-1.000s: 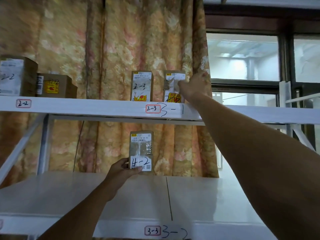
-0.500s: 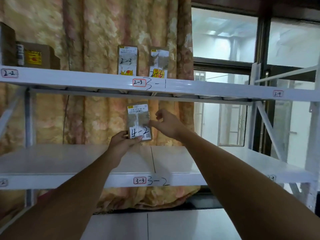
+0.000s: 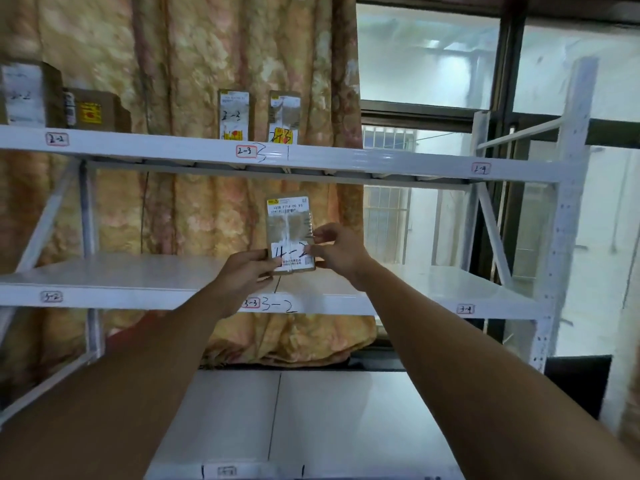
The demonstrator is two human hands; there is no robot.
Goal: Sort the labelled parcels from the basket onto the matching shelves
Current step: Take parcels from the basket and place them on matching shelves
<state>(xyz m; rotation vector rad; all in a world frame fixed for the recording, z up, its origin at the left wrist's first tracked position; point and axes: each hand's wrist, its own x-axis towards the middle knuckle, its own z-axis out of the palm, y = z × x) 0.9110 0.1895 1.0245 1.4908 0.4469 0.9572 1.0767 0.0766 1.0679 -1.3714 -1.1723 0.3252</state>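
Brown parcel [image 3: 290,233] marked 4-2 is pinched by the left hand [image 3: 246,271] and right hand [image 3: 337,249] over the 3-2 shelf's front edge [image 3: 166,299], so it might land on the wrong shelf.

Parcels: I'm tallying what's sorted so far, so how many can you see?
5. Two at the top shelf's left end, two upright above its 2-3 tag, one marked 4-2 held by both hands. More may sit out of frame.

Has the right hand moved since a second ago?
Yes. The right hand was up on the top shelf at a parcel there; it has come down below that shelf and now grips the right edge of the 4-2 parcel.
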